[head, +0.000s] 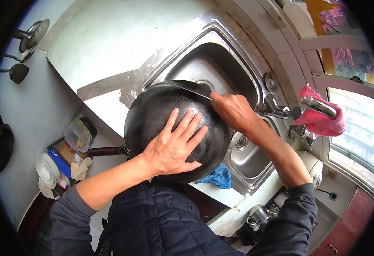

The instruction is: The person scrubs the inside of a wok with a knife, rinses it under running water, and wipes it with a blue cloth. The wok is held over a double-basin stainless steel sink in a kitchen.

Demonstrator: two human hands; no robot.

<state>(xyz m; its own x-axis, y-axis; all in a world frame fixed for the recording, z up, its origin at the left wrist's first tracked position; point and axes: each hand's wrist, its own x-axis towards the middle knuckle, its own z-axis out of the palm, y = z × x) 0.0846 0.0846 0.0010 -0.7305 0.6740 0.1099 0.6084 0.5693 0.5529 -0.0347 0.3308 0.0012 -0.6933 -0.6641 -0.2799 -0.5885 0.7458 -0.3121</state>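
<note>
A dark metal wok (148, 118) lies bottom up over the near edge of a double steel sink (190, 59), its wooden handle (105, 151) pointing left. My left hand (175, 145) rests flat on the wok's underside with the fingers spread. In the fist of my right hand (233, 110) is a thin metal blade (191, 90), its edge lying against the wok near the far rim. The blade's own handle is hidden in the fist. A blue cloth (217, 177) lies beside the wok on the near counter edge.
The faucet (275, 107) stands right of the sink, near a pink cloth (337, 123). Containers and a stack of white bowls (47, 168) are at left. Spatulas and a skimmer (35, 35) hang on the left wall. A steel pot (259, 214) stands lower right.
</note>
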